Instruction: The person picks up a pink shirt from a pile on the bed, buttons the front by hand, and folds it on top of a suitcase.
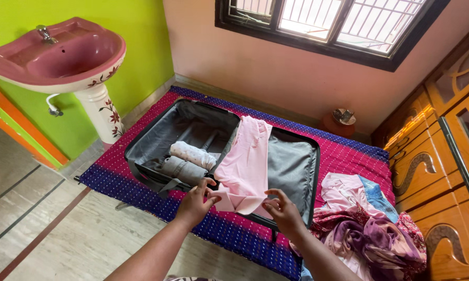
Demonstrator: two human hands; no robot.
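At the frame's lower centre, the left hand and right hand are pinching the near edge of a pink garment draped over the open suitcase.

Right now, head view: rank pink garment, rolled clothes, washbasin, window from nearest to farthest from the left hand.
1. pink garment: pinched by the left hand, draped over the suitcase's middle.
2. rolled clothes: in the suitcase's left half, just beyond.
3. washbasin: far left, on the green wall.
4. window: upper right, back wall.
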